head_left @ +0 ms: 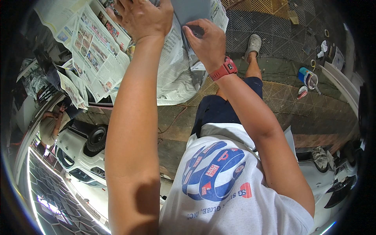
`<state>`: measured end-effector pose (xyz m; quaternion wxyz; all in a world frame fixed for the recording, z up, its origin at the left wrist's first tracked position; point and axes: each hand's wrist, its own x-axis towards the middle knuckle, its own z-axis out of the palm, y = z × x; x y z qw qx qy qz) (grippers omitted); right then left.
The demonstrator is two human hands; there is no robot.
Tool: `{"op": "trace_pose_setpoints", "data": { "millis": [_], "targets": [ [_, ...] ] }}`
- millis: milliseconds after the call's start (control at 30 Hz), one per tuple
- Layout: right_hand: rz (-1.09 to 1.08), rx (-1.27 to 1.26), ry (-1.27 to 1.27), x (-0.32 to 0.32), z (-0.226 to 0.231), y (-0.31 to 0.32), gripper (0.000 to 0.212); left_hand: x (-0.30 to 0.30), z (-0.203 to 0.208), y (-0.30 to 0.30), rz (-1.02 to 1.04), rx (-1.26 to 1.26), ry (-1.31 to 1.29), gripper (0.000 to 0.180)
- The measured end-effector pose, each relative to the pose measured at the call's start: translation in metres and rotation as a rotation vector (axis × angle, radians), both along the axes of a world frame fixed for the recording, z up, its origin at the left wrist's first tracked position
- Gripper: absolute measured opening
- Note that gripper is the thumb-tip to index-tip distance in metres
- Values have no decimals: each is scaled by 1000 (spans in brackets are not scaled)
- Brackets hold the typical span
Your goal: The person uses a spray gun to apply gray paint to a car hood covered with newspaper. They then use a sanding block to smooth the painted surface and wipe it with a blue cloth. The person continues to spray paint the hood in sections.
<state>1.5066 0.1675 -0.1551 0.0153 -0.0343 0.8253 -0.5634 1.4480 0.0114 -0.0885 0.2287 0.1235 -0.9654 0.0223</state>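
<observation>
At the upper edge my left hand [147, 19] lies over newspaper sheets [96, 51] beside a smooth grey panel [192, 8]. Its fingers are spread, and the fingertips are partly cut off by the picture's edge. My right hand [211, 41], with a red watch [225, 69] on its wrist, is at the panel's near right side. Its thumb and fingers are bent round a small dark grey patch whose kind I cannot make out. More newspaper [176, 74] hangs below the panel between my forearms.
A blue-labelled container [307, 77] stands on the right, near tape rolls [313, 63] on the floor mats [250, 29]. My foot wears a grey clog [254, 44]. A white car [78, 152] and another person [53, 125] are at the left. A hose [172, 123] crosses the floor.
</observation>
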Motion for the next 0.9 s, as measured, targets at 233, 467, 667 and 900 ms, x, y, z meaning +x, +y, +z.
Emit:
{"op": "trace_pose_setpoints", "data": {
  "millis": [233,467,667,900],
  "targets": [
    [3,57,94,-2,-3,-8,19,0,0,0,1,21,-1,78],
    [73,109,69,-3,-7,-6,16,0,0,1,18,-10,-13,79],
    [62,54,80,-9,-5,-9,18,0,1,1,7,23,-11,79],
    [100,118,96,-15,-2,-9,15,1,0,0,15,14,-27,79]
  ]
}}
